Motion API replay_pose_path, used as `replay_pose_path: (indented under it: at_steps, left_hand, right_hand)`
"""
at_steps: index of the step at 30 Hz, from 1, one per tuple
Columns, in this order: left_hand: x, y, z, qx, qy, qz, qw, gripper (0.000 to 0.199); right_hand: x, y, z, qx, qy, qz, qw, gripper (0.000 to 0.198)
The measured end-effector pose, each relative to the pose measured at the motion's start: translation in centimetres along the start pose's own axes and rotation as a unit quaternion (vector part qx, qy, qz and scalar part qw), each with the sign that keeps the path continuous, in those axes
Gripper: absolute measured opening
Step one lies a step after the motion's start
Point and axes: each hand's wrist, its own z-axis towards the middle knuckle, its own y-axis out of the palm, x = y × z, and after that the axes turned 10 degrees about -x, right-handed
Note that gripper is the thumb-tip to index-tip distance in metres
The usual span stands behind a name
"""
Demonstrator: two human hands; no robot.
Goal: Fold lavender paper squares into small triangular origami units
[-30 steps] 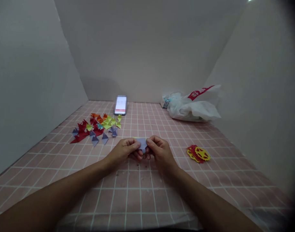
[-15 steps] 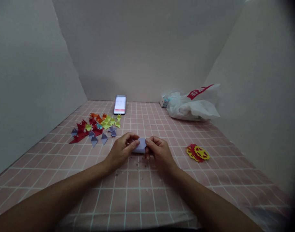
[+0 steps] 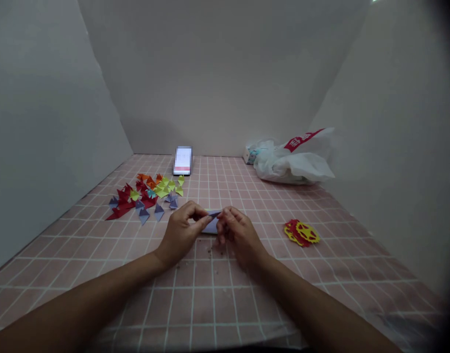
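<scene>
Between my hands is a small folded piece of purple paper (image 3: 214, 214), its darker side showing as a narrow strip. My left hand (image 3: 182, 229) pinches its left end between thumb and fingers. At the right end, the closed fingertips of my right hand (image 3: 241, 233) grip it too. Just beneath lies a flat light-purple surface (image 3: 210, 227); whether it is a separate sheet or part of the same piece I cannot tell. Several small folded purple paper shapes (image 3: 159, 212) stand to the left of my left hand.
Red (image 3: 120, 211), orange and yellow (image 3: 171, 185) folded paper shapes cluster at the left. Behind them a phone (image 3: 182, 160) leans upright. Red and yellow gear-shaped cut-outs (image 3: 307, 232) lie at the right. A white plastic bag (image 3: 294, 166) and a small box (image 3: 250, 155) sit at the back right.
The paper between my hands has tilted from a broad light face to a narrow dark strip. My right fingers have shifted slightly left, and the light-purple surface shows below.
</scene>
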Motion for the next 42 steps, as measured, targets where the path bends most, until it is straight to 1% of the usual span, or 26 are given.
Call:
replay_pose_path:
  at_steps: [1, 3, 5, 8, 13, 15, 18, 22, 25, 28, 33, 42]
  left_hand:
    - [0.1, 0.1, 0.0, -0.008, -0.06, -0.081, 0.995, 0.013]
    - [0.2, 0.3, 0.0, -0.031, -0.146, -0.212, 0.966, 0.016]
    - [0.4, 0.5, 0.0, -0.056, -0.188, -0.284, 0.939, 0.021]
    - [0.4, 0.8, -0.1, -0.078, -0.214, -0.327, 0.917, 0.025]
    - [-0.1, 1.0, -0.2, -0.065, -0.227, -0.372, 0.897, 0.028]
    - [-0.1, 1.0, -0.1, -0.061, -0.227, -0.381, 0.894, 0.027]
    - [0.1, 0.9, -0.1, -0.059, -0.216, -0.369, 0.902, 0.027]
    - [0.6, 0.7, -0.1, -0.055, -0.196, -0.365, 0.909, 0.03]
    - [0.7, 0.6, -0.1, -0.054, -0.196, -0.363, 0.91, 0.028]
    - [0.7, 0.7, -0.1, -0.052, -0.201, -0.357, 0.911, 0.026]
    - [0.9, 0.7, 0.0, -0.065, -0.198, -0.36, 0.909, 0.024]
    - [0.3, 0.9, -0.1, -0.097, -0.2, -0.384, 0.896, 0.02]
  right_hand:
    - [0.0, 0.0, 0.0, -0.006, 0.0, -0.011, 1.0, 0.029]
    - [0.0, -0.1, 0.0, -0.019, 0.009, -0.037, 0.999, 0.026]
    - [0.0, -0.2, 0.0, -0.023, 0.011, -0.066, 0.998, 0.024]
    - [-0.1, -0.3, 0.1, -0.011, -0.004, -0.099, 0.995, 0.023]
    - [-0.2, -0.5, 0.3, -0.003, -0.015, -0.117, 0.993, 0.021]
    - [-0.2, -0.5, 0.3, -0.008, -0.019, -0.126, 0.992, 0.02]
    - [-0.4, -0.6, 0.4, -0.01, -0.023, -0.136, 0.99, 0.019]
    - [-0.6, -0.5, 0.4, -0.004, -0.031, -0.122, 0.992, 0.019]
    - [-0.7, -0.3, 0.3, -0.008, -0.039, -0.115, 0.993, 0.023]
    - [-0.8, -0.2, 0.4, -0.014, -0.039, -0.103, 0.994, 0.022]
    - [-0.6, -0.4, 0.5, -0.003, -0.018, -0.097, 0.995, 0.015]
    - [-0.3, -0.8, 0.5, -0.002, -0.006, -0.091, 0.996, 0.015]
